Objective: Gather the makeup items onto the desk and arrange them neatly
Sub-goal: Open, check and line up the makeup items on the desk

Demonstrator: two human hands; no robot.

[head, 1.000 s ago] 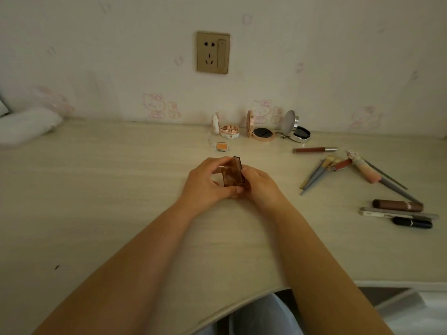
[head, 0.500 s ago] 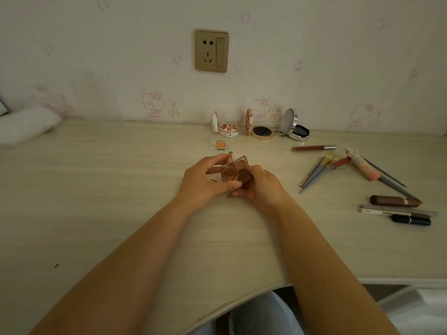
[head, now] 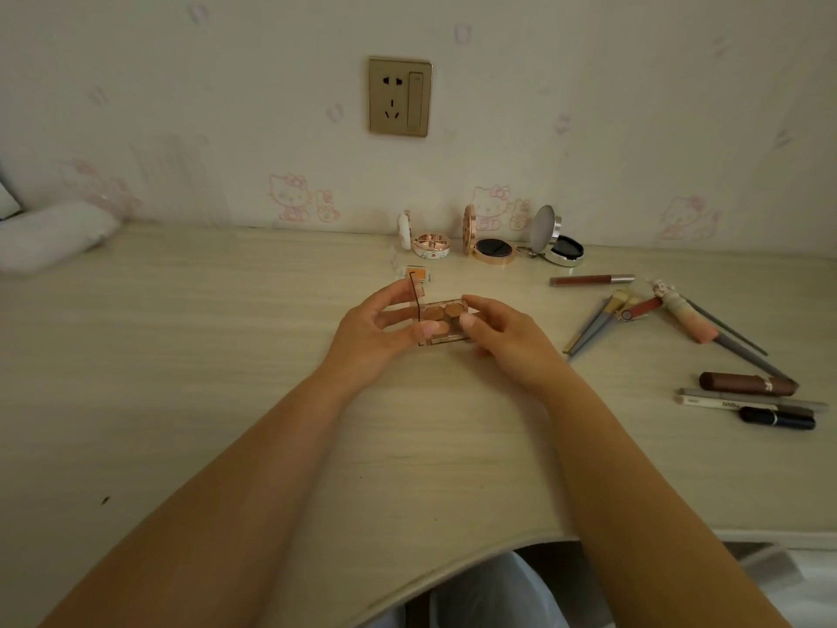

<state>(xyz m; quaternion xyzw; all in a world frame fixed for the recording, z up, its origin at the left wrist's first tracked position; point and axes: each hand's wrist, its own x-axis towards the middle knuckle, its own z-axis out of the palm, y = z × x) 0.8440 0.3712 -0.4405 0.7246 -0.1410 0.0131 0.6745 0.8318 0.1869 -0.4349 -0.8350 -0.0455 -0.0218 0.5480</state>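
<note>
Pale worktop carries the palette, long axis left-right; left hand holds its raised lid, right hand pinches its base.

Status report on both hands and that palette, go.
Left hand and right hand both grip the eyeshadow palette. Palette open, lid upright, low over the desk. Nothing in the way.
</note>
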